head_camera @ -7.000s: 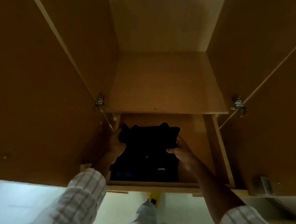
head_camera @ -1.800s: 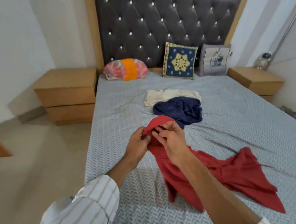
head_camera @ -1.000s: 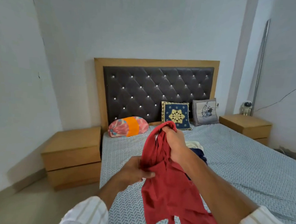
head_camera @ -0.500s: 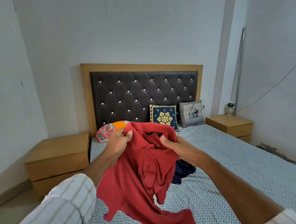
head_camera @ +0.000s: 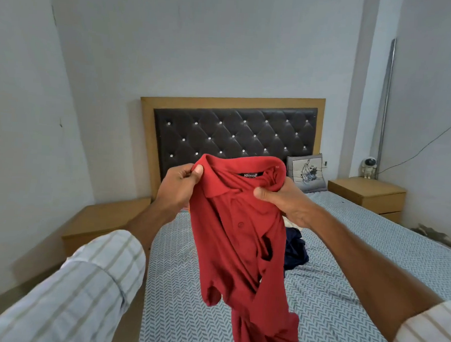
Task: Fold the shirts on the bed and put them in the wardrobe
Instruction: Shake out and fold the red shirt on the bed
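Observation:
A red polo shirt (head_camera: 237, 239) hangs in the air in front of me, collar up and label showing, its lower part crumpled. My left hand (head_camera: 177, 188) pinches the left shoulder at the collar. My right hand (head_camera: 287, 200) grips the right shoulder. Behind the red shirt a dark blue shirt (head_camera: 296, 249) lies bunched on the bed (head_camera: 344, 281), partly hidden. The wardrobe is out of view.
The bed has a grey patterned sheet and a dark tufted headboard (head_camera: 234, 137). A grey cushion (head_camera: 306, 172) leans against the headboard. Wooden nightstands stand at the left (head_camera: 99, 221) and right (head_camera: 366, 195); a small figurine (head_camera: 368, 167) sits on the right one.
My hands have spread apart along the collar, opening the red shirt so its front faces me. The shirt has risen higher off the bed.

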